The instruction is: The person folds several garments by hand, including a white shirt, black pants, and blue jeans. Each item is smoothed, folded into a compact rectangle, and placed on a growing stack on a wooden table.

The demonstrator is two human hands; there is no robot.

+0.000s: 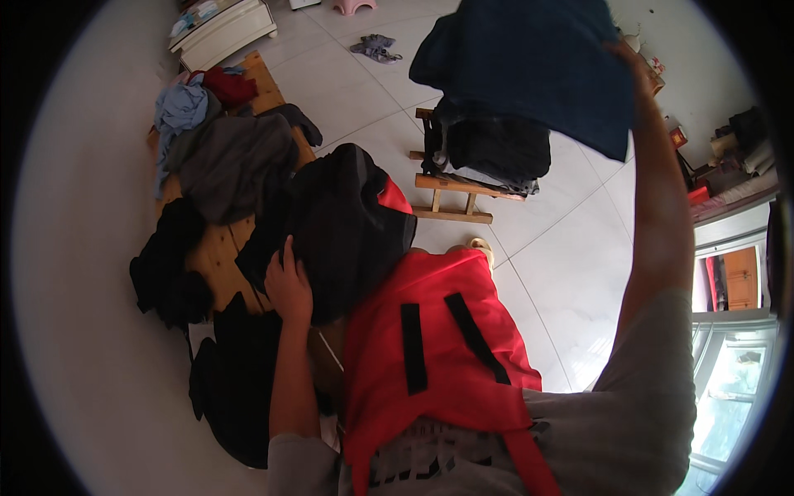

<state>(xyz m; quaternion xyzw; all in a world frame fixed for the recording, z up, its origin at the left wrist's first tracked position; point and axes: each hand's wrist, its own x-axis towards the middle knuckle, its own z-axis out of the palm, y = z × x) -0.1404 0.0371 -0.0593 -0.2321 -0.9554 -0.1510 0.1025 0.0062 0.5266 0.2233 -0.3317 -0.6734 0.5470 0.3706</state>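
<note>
Raised at the far right, my right hand (628, 57) grips the edge of a dark blue folded cloth (527, 68), perhaps a garment. The cloth hangs over a wooden stool (456, 182) that bears a stack of dark folded clothes (499, 146). My left hand (289, 286) lies against a black garment (341, 242), its fingers apart. That garment spreads from the bench over my lap, beside the red apron (434, 335) I wear. A bit of red fabric (394, 197) shows at its far edge.
A wooden bench (224, 260) on the left carries a grey-brown garment (232, 164), a light blue garment (180, 105), a dark red cloth (228, 85) and black clothing (170, 266). Shoes (377, 48) lie on the tiled floor. A white cabinet (226, 37) stands at the far left.
</note>
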